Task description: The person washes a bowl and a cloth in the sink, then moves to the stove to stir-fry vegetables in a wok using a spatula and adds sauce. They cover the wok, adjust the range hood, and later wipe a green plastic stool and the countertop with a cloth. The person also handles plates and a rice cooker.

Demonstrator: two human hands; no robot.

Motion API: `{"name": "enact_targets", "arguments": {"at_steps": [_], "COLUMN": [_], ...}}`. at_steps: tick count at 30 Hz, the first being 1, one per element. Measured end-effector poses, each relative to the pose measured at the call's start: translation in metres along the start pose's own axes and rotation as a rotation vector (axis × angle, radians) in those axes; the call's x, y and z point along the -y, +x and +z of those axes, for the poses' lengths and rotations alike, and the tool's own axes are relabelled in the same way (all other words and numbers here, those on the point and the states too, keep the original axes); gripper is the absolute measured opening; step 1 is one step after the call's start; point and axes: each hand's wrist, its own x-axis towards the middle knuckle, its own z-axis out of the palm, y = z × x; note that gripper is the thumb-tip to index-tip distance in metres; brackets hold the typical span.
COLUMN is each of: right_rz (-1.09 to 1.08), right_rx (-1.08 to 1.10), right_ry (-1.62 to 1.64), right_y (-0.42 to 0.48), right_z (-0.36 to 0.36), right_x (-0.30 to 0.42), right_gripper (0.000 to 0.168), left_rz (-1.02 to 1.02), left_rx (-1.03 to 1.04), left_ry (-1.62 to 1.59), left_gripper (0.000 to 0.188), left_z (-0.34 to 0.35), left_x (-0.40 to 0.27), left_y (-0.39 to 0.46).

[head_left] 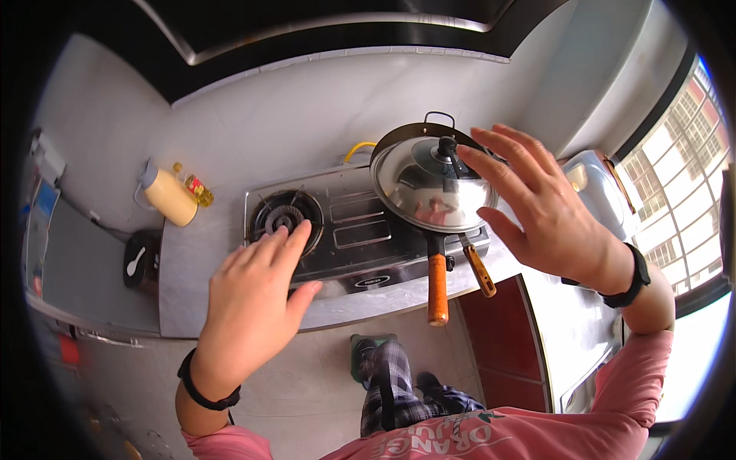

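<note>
My left hand (253, 307) is empty, fingers slightly spread, above the front left of a two-burner gas stove (362, 247). Its fingertips overlap the bare left burner (284, 215) in the view. My right hand (543, 210) is spread and empty, just right of a shiny domed wok lid (408, 198) with a black knob (447, 147). Whether a fingertip touches the lid I cannot tell. The lid covers a dark wok (402, 134) on the right burner. A wooden wok handle (437, 290) points toward me. Beside it, a brown utensil handle (479, 271) sticks out from under the lid.
A cream vacuum jug (172, 198) and a bottle of yellow oil (199, 190) stand left of the stove. A white spoon (135, 261) lies on a dark object farther left. A range hood (322, 34) overhangs the back; a barred window (684, 178) is at right. One foot rests on a green stool (356, 368).
</note>
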Motion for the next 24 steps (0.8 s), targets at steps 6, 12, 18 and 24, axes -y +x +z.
{"name": "enact_targets", "arguments": {"at_steps": [6,12,18,24], "right_rz": [-0.244,-0.583,-0.303,0.128], "right_rx": [-0.212,0.119,0.526,1.175], "right_ry": [0.001,0.593,0.691,0.664], "right_y": [-0.141,-0.234,-0.299,-0.402], "right_z": [0.035,0.124,0.315,0.558], "right_x": [0.058,0.158,0.211,0.251], "right_gripper": [0.053,0.051,0.042,0.058], "left_rz": [-0.441,-0.938,-1.349,-1.623], "left_rx": [-0.258,0.119,0.127,0.097], "left_ry": [-0.062,-0.257,-0.556,-1.088], "left_gripper": [0.05,0.054,0.055,0.056], "left_z": [0.102,0.222,0.388,0.632], "left_x": [-0.095,-0.151,-0.158,-0.175], "left_y": [-0.148,-0.286,-0.422,-0.486]}}
